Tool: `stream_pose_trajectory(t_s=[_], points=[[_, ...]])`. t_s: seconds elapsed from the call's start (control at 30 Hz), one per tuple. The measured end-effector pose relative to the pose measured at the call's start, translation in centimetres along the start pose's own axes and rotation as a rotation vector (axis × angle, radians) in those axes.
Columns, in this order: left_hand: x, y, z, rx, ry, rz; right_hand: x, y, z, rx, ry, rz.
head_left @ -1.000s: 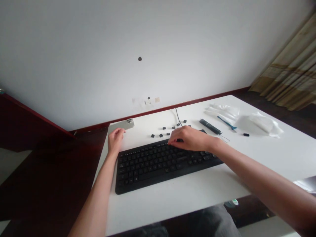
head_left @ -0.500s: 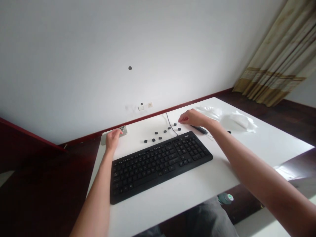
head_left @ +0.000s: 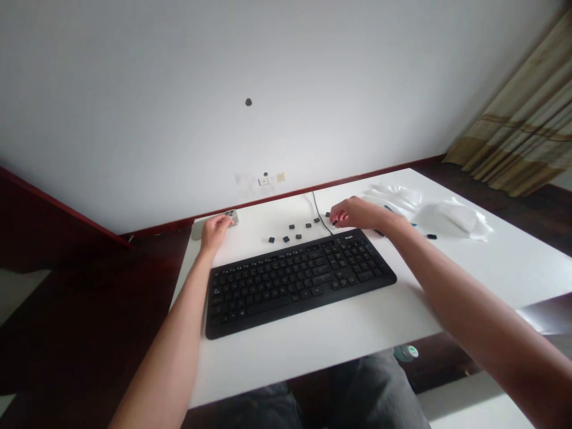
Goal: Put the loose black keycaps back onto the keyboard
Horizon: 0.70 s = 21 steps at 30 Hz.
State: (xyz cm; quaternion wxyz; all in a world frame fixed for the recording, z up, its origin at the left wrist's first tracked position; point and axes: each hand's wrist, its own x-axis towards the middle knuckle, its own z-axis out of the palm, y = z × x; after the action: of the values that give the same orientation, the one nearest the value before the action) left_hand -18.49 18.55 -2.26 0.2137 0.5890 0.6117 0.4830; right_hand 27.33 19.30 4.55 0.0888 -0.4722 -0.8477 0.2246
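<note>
A black keyboard (head_left: 295, 280) lies on the white table with its cable running off behind. Several loose black keycaps (head_left: 292, 226) are scattered on the tabletop behind it. My right hand (head_left: 353, 213) reaches past the keyboard's back right corner, thumb and fingertips closed on one keycap (head_left: 334, 223). My left hand (head_left: 216, 231) rests at the table's left, fingers curled in, beside a phone (head_left: 234, 218) lying camera side up. Whether anything is between the left fingers is hidden.
Crumpled clear plastic wrapping (head_left: 462, 219) lies at the table's right, with a small black piece (head_left: 431, 236) in front of it. A dark tool, mostly hidden, is under my right wrist. Below the front edge is a bottle (head_left: 406, 353).
My right hand has come down onto the rightmost keycap and closed its fingertips on it. The left hand stays by the phone. The whole view has shifted slightly.
</note>
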Motion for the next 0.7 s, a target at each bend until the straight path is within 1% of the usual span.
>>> stream_pose_trajectory(t_s=[0.07, 0.1, 0.17, 0.3, 0.33, 0.37, 0.43, 0.5, 0.6, 0.7], points=[[-0.1, 0.0, 0.0, -0.004, -0.001, 0.006, 0.1, -1.1, 0.4, 0.022, 0.069, -0.032], [-0.1, 0.1, 0.1, -0.007, -0.002, 0.008, 0.0, -2.1, 0.8, 0.049, 0.097, -0.062], [-0.2, 0.2, 0.1, -0.009, -0.007, 0.007, -0.5, -4.6, 1.8, 0.147, 0.099, -0.148], [-0.3, 0.4, 0.2, -0.024, -0.013, -0.005, -2.3, -10.3, 4.8, 0.371, -0.095, -0.418], [-0.3, 0.3, 0.3, -0.025, -0.015, -0.005, -2.7, -11.3, 5.6, 0.392, -0.16, -0.473], [-0.3, 0.3, 0.3, -0.023, -0.017, -0.004, -3.1, -12.1, 6.2, 0.383, -0.189, -0.528], [-0.3, 0.2, 0.3, -0.012, -0.017, 0.0, -3.6, -12.9, 7.1, 0.315, -0.215, -0.6], [-0.2, 0.1, 0.3, -0.004, -0.019, 0.007, -3.7, -12.9, 7.5, 0.24, -0.212, -0.631], [-0.1, -0.1, 0.3, -0.004, -0.028, 0.017, -3.6, -12.5, 7.6, 0.184, -0.211, -0.65], [-0.1, -0.3, 0.4, -0.003, -0.03, 0.024, -3.5, -12.5, 7.5, 0.182, -0.211, -0.685]])
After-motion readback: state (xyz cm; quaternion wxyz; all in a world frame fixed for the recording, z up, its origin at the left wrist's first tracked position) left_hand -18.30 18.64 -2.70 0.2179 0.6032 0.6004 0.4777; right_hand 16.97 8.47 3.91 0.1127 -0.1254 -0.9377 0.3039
